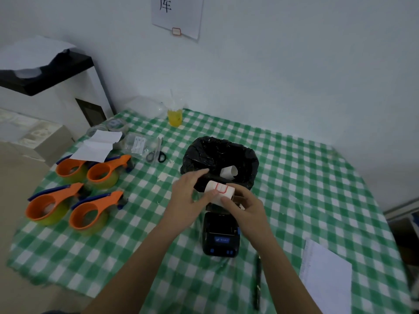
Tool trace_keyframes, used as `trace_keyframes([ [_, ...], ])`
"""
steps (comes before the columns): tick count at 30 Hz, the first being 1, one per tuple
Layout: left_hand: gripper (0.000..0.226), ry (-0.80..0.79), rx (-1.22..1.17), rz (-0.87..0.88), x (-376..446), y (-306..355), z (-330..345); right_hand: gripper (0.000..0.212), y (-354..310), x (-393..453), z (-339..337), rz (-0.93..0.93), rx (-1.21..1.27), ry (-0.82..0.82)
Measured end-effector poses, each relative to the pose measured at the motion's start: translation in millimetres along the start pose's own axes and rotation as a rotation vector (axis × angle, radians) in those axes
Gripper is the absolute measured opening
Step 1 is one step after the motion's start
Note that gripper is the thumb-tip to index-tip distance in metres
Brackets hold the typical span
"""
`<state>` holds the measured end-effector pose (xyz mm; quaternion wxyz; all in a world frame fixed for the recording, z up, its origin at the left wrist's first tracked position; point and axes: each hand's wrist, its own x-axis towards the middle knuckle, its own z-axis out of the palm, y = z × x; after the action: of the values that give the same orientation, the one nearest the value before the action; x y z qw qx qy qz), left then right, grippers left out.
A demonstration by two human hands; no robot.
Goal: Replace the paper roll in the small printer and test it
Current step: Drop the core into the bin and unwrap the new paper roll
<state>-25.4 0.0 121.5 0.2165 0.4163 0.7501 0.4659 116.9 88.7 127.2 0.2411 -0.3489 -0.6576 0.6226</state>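
- While both hands hold the paper roll (219, 192) in the air, just above the open printer (221, 232) and in front of the black bin (221, 162), a slip could send it into the bin rather than the printer bay.
- The left hand (189, 196) pinches the roll's left end with thumb and fingers closed on it; the right hand (243, 208) is clamped on its right end, so the roll hangs between the two grips alone.
- A spent roll (229, 172) already lies in the bin, and a dropped new one could be confused with it.
- Which way the paper unwinds cannot be told; loaded the wrong way round, the test would likely print blank.
- The printer sits near the middle of the bench (317, 177), so pressing the roll in hard might slide it on the checked cloth.
- A pen (257, 284) lies near the bench's front edge, close to the right forearm, which could knock it off.
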Motion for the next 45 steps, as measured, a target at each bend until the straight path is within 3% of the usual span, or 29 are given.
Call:
trace_keyframes([
  [3,0.036,0.054,0.253,0.257,-3,4,-7,0.028,-4,0,-1,-0.029,0.006,0.029],
  [7,0.028,0.046,0.456,0.434,-3,9,-11,0.025,-5,0,-1,-0.076,-0.005,0.035],
  [17,0.024,-0.034,0.559,0.555,-1,12,-15,0.019,-7,4,-9,-0.077,-0.11,-0.031],
  [24,0.028,-0.07,0.609,0.56,-1,17,-14,0.017,-6,8,-11,-0.056,-0.151,-0.037],
  [36,0.02,0.021,0.63,0.588,0,13,-9,0.014,-4,11,-12,-0.059,-0.157,-0.094],
  [45,0.007,-0.122,0.415,0.317,3,10,-12,0.024,1,13,-15,-0.022,-0.159,-0.177],
])
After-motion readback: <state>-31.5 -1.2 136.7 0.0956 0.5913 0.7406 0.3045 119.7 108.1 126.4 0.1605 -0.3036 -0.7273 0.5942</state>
